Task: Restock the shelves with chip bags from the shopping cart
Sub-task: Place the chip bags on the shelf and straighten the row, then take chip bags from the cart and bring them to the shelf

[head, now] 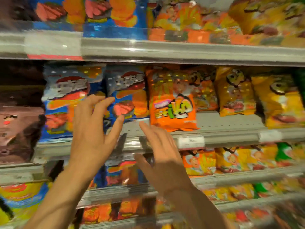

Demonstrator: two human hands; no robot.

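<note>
Both my hands are raised in front of the middle shelf [222, 138] and hold nothing. My left hand [92, 134] has its fingers spread, the fingertips close to a blue chip bag [128, 93] that stands upright on the shelf. My right hand [161, 156] is spread too, slightly lower, its fingertips near the shelf's front lip. An orange chip bag [171, 103] stands just to the right of the blue one. Another blue chip bag [64, 100] stands to the left. The view is blurred.
Yellow bags [280, 100] fill the right of the middle shelf, brown bags [18, 126] the far left. The upper shelf [181, 50] and the lower shelves [231, 177] hold more blue, orange and yellow bags. Bare shelf floor [231, 121] shows right of the orange bag.
</note>
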